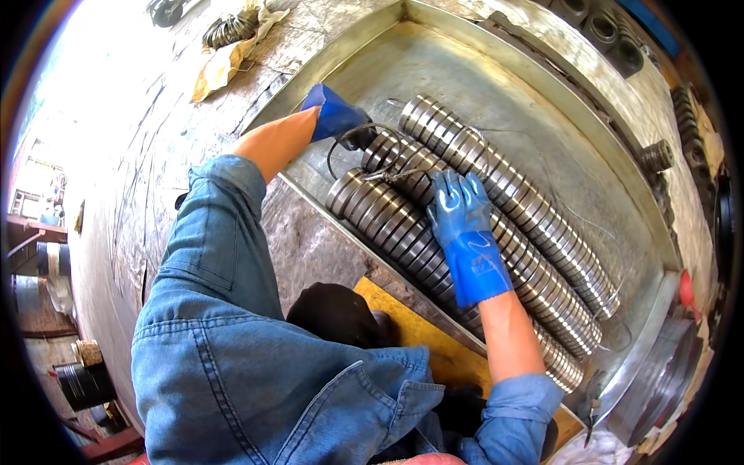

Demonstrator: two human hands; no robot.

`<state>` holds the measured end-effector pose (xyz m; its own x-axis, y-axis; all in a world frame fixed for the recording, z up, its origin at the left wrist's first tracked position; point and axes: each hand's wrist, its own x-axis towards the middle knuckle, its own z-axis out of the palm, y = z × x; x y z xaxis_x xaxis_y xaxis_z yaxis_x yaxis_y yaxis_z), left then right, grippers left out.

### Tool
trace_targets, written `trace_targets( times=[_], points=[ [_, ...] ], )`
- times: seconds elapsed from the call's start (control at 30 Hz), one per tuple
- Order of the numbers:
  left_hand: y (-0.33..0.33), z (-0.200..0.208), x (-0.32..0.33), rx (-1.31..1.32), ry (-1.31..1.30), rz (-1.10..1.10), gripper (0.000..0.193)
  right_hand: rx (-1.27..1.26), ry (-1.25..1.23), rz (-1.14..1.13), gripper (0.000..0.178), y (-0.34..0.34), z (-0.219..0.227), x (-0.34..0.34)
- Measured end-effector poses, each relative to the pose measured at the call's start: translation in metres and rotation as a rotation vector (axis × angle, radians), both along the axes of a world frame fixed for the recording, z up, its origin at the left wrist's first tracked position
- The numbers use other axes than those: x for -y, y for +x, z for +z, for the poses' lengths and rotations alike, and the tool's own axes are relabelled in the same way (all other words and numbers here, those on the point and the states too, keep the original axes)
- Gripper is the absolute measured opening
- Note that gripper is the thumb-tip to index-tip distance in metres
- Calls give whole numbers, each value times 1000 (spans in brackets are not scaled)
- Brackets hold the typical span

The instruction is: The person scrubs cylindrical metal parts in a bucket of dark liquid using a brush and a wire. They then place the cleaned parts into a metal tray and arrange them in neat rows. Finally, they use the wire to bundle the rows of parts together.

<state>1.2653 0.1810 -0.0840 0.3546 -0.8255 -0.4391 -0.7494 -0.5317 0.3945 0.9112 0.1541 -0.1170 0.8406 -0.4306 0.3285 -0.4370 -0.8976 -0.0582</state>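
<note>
Three long rows of shiny metal rings lie side by side in a shallow metal tray (341, 70): a near row (387, 221), a middle row (535, 267) and a far row (511, 182). My right hand (463, 221), in a blue rubber glove, rests on the middle row with its fingers stretched over the rings. At the upper left end of that row is my left hand (345, 120), also gloved; its fingers are dark and partly hidden at the row's end. Beside them a thin wire loop (331, 159) stands up, its twisted part lying across the rings.
Over the tray's far wall lie dark ring-shaped parts (601, 31) and a short metal cylinder (657, 156). A large dark disc (659, 380) stands by the right end. Coiled parts (232, 29) and brown paper (218, 71) sit at upper left. A yellow board (411, 318) is below the tray.
</note>
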Motion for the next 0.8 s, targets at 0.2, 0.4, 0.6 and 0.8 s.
trace_targets(
  times=[0.2,0.4,0.6,0.8],
  points=[
    [-1,-23,67,437,209,-322,37,-11,-17,-22,65,-11,-14,7],
    [27,-86,84,1036,-462,-699,84,-8,-22,-13,65,-10,-15,6],
    [61,-105,99,266,-180,-635,62,3,-15,29,66,-9,-16,3],
    [5,-58,93,631,329,-726,31,75,-41,37,57,-19,-28,15]
  ],
)
